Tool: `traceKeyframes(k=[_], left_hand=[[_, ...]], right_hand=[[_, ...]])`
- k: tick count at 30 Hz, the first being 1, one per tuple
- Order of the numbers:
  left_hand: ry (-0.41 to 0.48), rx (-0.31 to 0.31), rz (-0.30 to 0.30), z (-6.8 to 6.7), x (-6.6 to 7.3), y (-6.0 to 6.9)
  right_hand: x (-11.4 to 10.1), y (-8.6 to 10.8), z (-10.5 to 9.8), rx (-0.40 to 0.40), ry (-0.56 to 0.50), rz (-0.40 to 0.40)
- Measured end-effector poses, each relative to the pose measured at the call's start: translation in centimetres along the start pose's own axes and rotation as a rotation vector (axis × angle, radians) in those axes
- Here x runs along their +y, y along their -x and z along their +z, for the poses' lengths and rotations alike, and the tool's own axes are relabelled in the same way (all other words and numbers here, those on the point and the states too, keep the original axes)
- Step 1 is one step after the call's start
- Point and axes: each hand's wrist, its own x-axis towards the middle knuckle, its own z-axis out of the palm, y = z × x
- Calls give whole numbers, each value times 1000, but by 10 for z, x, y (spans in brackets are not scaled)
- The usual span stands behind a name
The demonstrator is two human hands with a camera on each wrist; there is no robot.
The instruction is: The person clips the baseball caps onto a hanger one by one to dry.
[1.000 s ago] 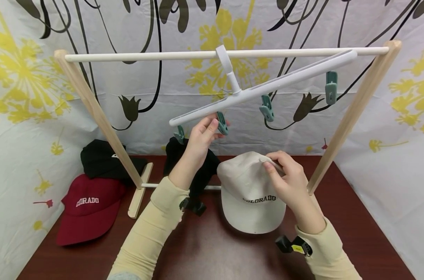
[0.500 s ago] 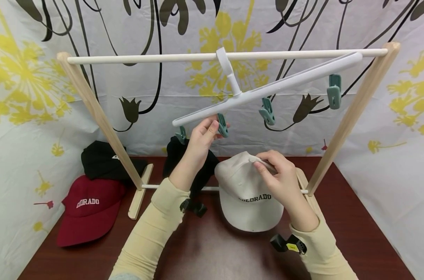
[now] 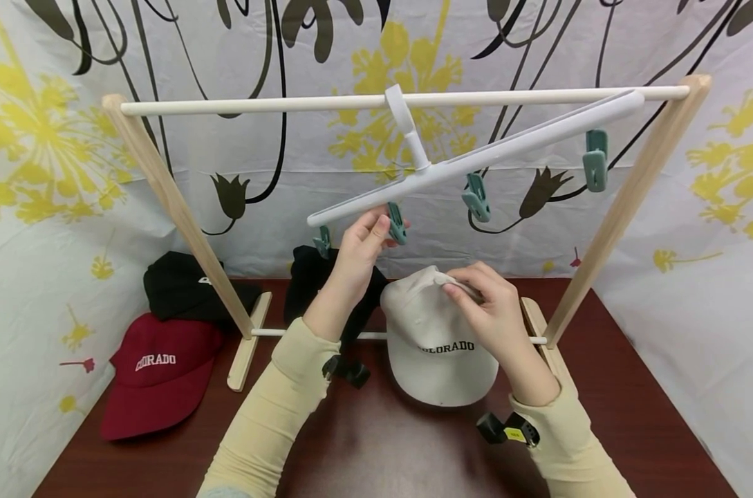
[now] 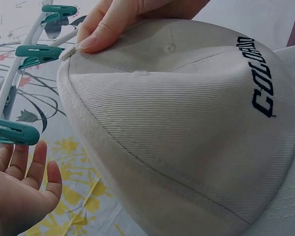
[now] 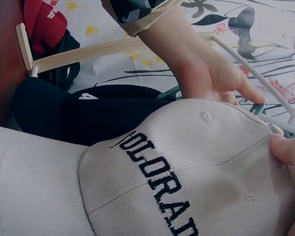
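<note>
My left hand (image 3: 364,238) holds a green clothespin clip (image 3: 397,223) under the low left half of a tilted white hanger (image 3: 494,149). In the left wrist view, fingers of that hand reach up behind the same clip (image 4: 14,132). Between thumb and fingers, my right hand (image 3: 488,304) pinches the back edge of a beige baseball cap (image 3: 441,360) marked COLORADO, its brim pointing down. The pinched edge is below and right of the held clip. A black cap (image 3: 304,277) hangs at the hanger's left end, apparently from the leftmost clip (image 3: 322,242), partly behind my left forearm.
The hanger hooks over the white top rod (image 3: 258,105) of a wooden rack. Two more green clips, one nearer the middle (image 3: 477,198) and one at the right end (image 3: 596,160), hang from it. A red cap (image 3: 164,366) and another black cap (image 3: 189,287) lie left on the dark table (image 3: 376,456).
My right hand has carried the beige cap leftward and slightly up, closer to the clip in my left hand. The left hand stays nearly still; the hanger has shifted slightly.
</note>
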Motion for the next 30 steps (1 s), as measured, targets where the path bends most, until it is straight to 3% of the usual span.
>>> traceKeyframes(k=[6, 15, 20, 30], left_hand=[[-5, -2, -1, 0, -2, 0], [-7, 20, -1, 2, 1, 1], [10, 34, 22, 5, 3, 2], [24, 51, 45, 5, 2, 1]], right_hand=[[19, 5, 3, -4, 37, -11], [18, 2, 3, -51, 64, -35], [17, 1, 5, -76, 59, 18], [14, -3, 9, -49, 25, 85]])
